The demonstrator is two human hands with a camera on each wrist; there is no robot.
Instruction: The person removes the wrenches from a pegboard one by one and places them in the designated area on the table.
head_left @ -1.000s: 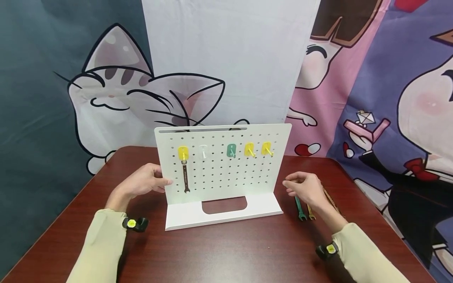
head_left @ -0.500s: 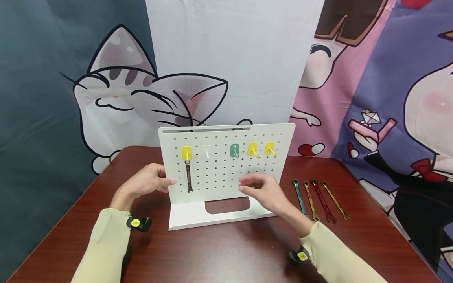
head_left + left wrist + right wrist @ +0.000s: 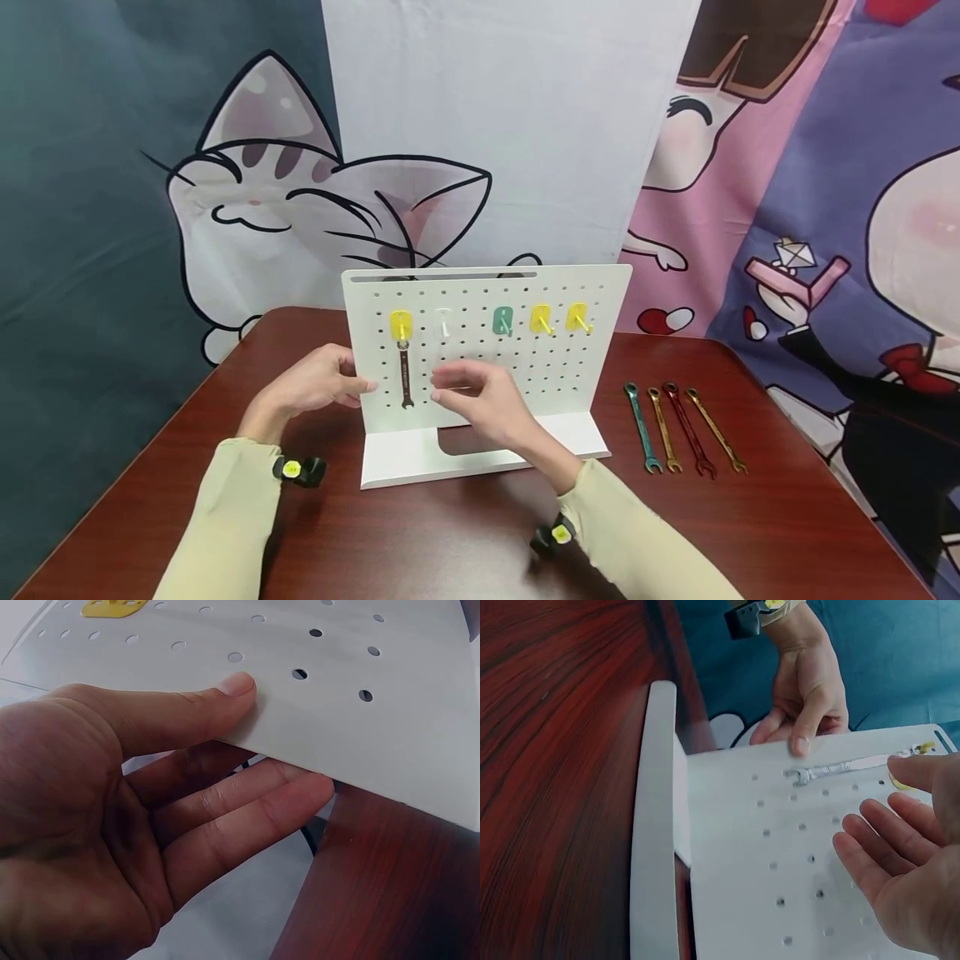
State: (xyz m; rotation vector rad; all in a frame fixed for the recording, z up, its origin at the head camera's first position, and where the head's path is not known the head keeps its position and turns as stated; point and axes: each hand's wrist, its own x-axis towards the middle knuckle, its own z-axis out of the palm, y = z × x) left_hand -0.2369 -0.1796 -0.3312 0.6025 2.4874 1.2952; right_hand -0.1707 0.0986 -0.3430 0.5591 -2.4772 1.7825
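A white pegboard [image 3: 472,302] stands upright on its base. My left hand [image 3: 318,383] grips its left edge, thumb on the front and fingers behind, as the left wrist view shows with the thumb [image 3: 225,701]. From the leftmost yellow hook [image 3: 401,325] hangs a dark combination wrench [image 3: 406,375], silvery in the right wrist view. My right hand [image 3: 483,404] is in front of the board, just right of that wrench, fingers loosely bent and apart from the thumb. Nothing is held in it. In the right wrist view the wrench [image 3: 847,766] lies beyond the fingertips.
A clear hook [image 3: 443,322], a green hook [image 3: 502,320] and two more yellow hooks [image 3: 541,319] carry nothing. On the table's right lie a teal wrench [image 3: 641,427], a gold wrench [image 3: 663,429], a red wrench [image 3: 687,429] and a second gold wrench [image 3: 715,429].
My right hand has moved left from beside the wrenches on the table to the front of the board near the hanging wrench. My left hand keeps its grip on the board.
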